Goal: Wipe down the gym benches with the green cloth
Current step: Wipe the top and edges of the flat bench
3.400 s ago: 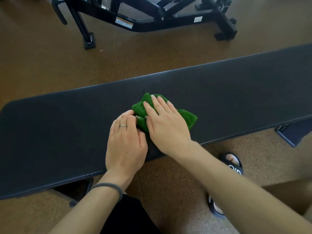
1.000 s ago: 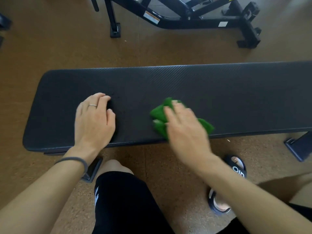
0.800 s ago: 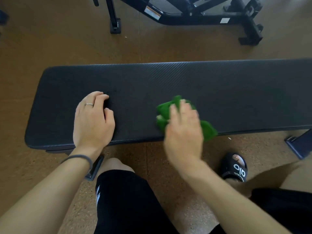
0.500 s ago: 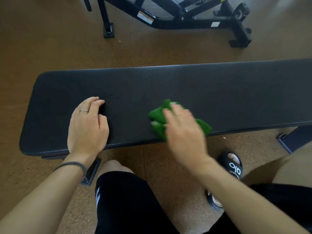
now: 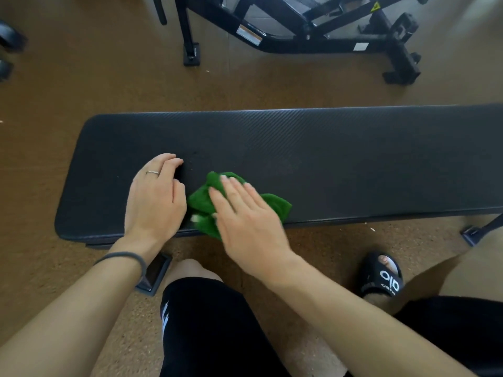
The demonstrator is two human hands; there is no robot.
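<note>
Right hand (image 5: pixel 246 227) is flat on top of the crumpled green cloth (image 5: pixel 202 204), fingers (image 5: pixel 231 190) straight and spread, pressing it into the long black padded desk (image 5: pixel 340 159) rather than curling round it. The cloth sits near the front edge of the pad, toward its left end, with folds poking out on both sides of the hand and one fold hanging just over the front lip. Left hand (image 5: pixel 155 200) is planted on the pad just beside the cloth, thumb side nearly touching it, fingers bent at the knuckles with the tips on the surface, gripping nothing. There's a thin silver ring (image 5: pixel 152 173) on one finger and a grey hair band (image 5: pixel 122 257) round that wrist. Down below, a knee in black shorts (image 5: pixel 206 322) and a foot in a black slide sandal (image 5: pixel 382 276) on the brown speckled floor (image 5: pixel 54 91). A black metal gym machine frame (image 5: pixel 313 31) stands beyond the desk.
</note>
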